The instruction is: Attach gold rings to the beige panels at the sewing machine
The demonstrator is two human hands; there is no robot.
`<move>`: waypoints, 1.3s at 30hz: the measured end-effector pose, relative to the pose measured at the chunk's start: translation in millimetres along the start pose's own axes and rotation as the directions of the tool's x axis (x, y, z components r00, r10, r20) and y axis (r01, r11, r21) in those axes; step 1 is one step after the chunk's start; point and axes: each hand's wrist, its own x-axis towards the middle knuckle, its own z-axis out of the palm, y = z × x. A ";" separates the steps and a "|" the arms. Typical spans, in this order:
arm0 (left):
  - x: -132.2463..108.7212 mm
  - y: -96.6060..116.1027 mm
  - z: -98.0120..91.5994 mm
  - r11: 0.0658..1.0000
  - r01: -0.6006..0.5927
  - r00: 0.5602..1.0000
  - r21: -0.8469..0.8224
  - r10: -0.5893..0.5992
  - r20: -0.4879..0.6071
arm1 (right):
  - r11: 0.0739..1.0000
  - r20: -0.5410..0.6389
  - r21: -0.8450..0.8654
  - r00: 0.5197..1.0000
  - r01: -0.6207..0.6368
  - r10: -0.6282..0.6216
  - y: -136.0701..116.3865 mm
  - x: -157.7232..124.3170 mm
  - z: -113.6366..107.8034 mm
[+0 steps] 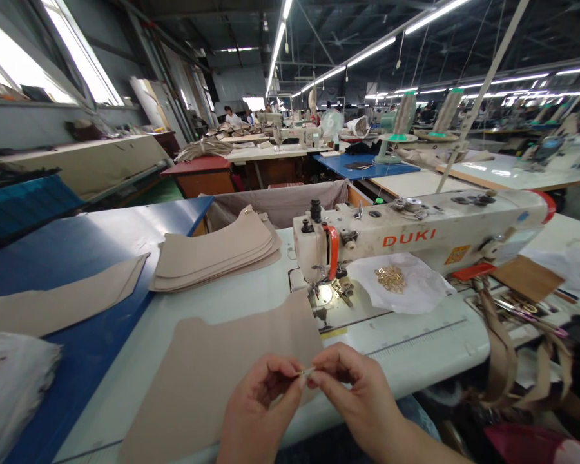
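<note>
My left hand and my right hand meet above the table's front edge, fingertips pinched together. Between them is a small thin piece with a gold and pale glint; its exact kind is too small to make out. Below and behind my hands a beige cut panel lies flat, its far corner reaching the needle area of the sewing machine. Right of the needle, a white cloth or bag holds a heap of small gold metal rings or buckles.
Stacked beige panels lie at the table's back left. More panels and a plastic bag rest on the blue table. Beige straps hang at right near scissors. Other sewing stations and people stand farther back.
</note>
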 end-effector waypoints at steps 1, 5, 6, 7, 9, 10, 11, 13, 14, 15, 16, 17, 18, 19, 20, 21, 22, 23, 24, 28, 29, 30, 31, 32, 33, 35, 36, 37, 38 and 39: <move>-0.3 -0.5 0.6 1.000 -0.005 1.000 -0.002 0.005 -0.006 | 1.000 0.000 -0.031 1.000 -0.003 0.003 -0.3 0.6 -1.0; -0.3 -4.7 1.9 1.000 -0.017 1.000 -0.005 0.016 -0.016 | 0.988 -0.043 -0.148 0.998 0.037 -0.044 -1.2 2.2 -4.3; -0.1 -6.3 2.1 1.000 -0.018 1.000 -0.007 0.018 -0.019 | 0.983 -0.049 -0.173 0.997 0.057 -0.067 -1.4 2.3 -4.6; 0.2 -7.8 2.2 1.000 -0.019 1.000 -0.008 0.019 -0.023 | 0.977 -0.049 -0.197 0.995 0.077 -0.088 -1.5 2.3 -4.8; 0.7 -10.4 2.6 1.000 -0.017 0.999 -0.010 0.017 -0.030 | 0.966 -0.039 -0.234 0.992 0.110 -0.122 -1.5 2.0 -5.0; 0.7 -11.3 2.9 1.000 -0.017 0.999 -0.010 0.016 -0.035 | 0.961 -0.033 -0.245 0.990 0.124 -0.137 -1.4 1.9 -5.0; 0.7 -11.7 3.5 1.000 -0.019 0.999 -0.011 0.018 -0.041 | 0.957 -0.027 -0.253 0.988 0.142 -0.154 -1.1 1.7 -5.2; 0.4 -11.6 4.9 1.000 -0.023 0.998 -0.010 0.022 -0.055 | 0.947 -0.011 -0.267 0.981 0.182 -0.191 -0.3 1.6 -5.6; 0.4 -11.2 5.9 1.000 -0.027 0.998 -0.010 0.026 -0.060 | 0.941 -0.001 -0.272 0.978 0.200 -0.208 0.2 1.5 -5.9; 0.4 -10.6 6.9 0.999 -0.034 0.997 -0.011 0.034 -0.066 | 0.937 0.008 -0.278 0.975 0.214 -0.221 0.8 1.5 -6.3; 0.6 -10.2 8.0 0.999 -0.042 0.997 -0.013 0.041 -0.072 | 0.933 0.011 -0.283 0.973 0.225 -0.231 1.3 1.5 -6.6; 1.0 -9.9 9.0 0.999 -0.051 0.996 -0.015 0.050 -0.077 | 0.929 0.012 -0.287 0.971 0.232 -0.239 1.6 1.5 -7.0; 1.3 -10.0 9.9 0.998 -0.059 0.995 -0.016 0.057 -0.083 | 0.926 0.012 -0.294 0.970 0.237 -0.245 1.6 1.5 -7.4; 1.7 -10.5 10.6 0.998 -0.065 0.994 -0.015 0.064 -0.088 | 0.923 0.013 -0.302 0.969 0.241 -0.248 1.3 1.6 -7.8; 2.0 -11.4 11.1 0.998 -0.069 0.993 -0.011 0.067 -0.092 | 0.919 0.020 -0.311 0.969 0.242 -0.248 0.6 1.7 -8.2; 2.2 -12.4 11.3 0.998 -0.068 0.993 -0.006 0.067 -0.094 | 0.916 0.035 -0.323 0.970 0.240 -0.242 -0.6 1.9 -8.8; 2.2 -13.3 11.2 0.998 -0.065 0.993 0.001 0.064 -0.096 | 0.912 0.057 -0.337 0.972 0.234 -0.228 -2.2 2.3 -9.5; 2.2 -14.0 11.0 0.998 -0.059 0.993 0.005 0.059 -0.098 | 0.908 0.082 -0.354 0.974 0.225 -0.210 -4.1 2.8 -10.3; 2.0 -14.1 10.6 0.999 -0.049 0.994 0.008 0.050 -0.098 | 0.905 0.103 -0.370 0.977 0.212 -0.186 -6.2 3.6 -11.2; 3.1 -9.0 8.6 1.000 0.014 0.998 -0.002 -0.014 -0.061 | 0.931 0.124 -0.357 0.992 0.080 -0.038 -13.6 9.0 -14.8; 4.2 -7.1 7.6 0.999 0.036 0.998 0.001 -0.036 -0.042 | 0.948 0.121 -0.318 0.993 0.025 0.015 -14.4 10.5 -15.4; 5.6 -5.5 6.3 0.998 0.058 0.998 0.011 -0.058 -0.021 | 0.962 0.121 -0.269 0.990 -0.034 0.069 -14.6 11.9 -15.7; 7.4 -4.3 4.4 0.997 0.079 0.997 0.025 -0.079 0.002 | 0.972 0.124 -0.217 0.985 -0.089 0.118 -14.1 12.9 -15.9; 9.7 -3.7 2.0 0.994 0.103 0.994 0.039 -0.105 0.032 | 0.976 0.130 -0.170 0.979 -0.136 0.159 -13.1 13.5 -16.0; 12.5 -3.4 -1.0 0.990 0.132 0.988 0.050 -0.135 0.071 | 0.976 0.136 -0.132 0.972 -0.175 0.193 -11.6 13.7 -16.0; 20.4 -3.6 -7.9 0.979 0.191 0.962 0.067 -0.200 0.185 | 0.969 0.140 -0.093 0.961 -0.229 0.240 -7.3 13.6 -16.0; 25.7 -3.7 -11.5 0.974 0.214 0.941 0.081 -0.227 0.251 | 0.965 0.137 -0.083 0.956 -0.248 0.257 -4.6 13.8 -16.2; 32.2 -3.7 -14.7 0.970 0.223 0.918 0.101 -0.243 0.313 | 0.962 0.131 -0.074 0.954 -0.263 0.270 -1.7 14.4 -16.5; 39.8 -3.7 -17.2 0.969 0.211 0.900 0.127 -0.243 0.361 | 0.960 0.123 -0.067 0.953 -0.271 0.277 1.4 15.8 -17.1; 48.5 -3.9 -18.8 0.972 0.172 0.895 0.158 -0.222 0.387 | 0.960 0.114 -0.062 0.954 -0.273 0.279 4.6 17.9 -17.8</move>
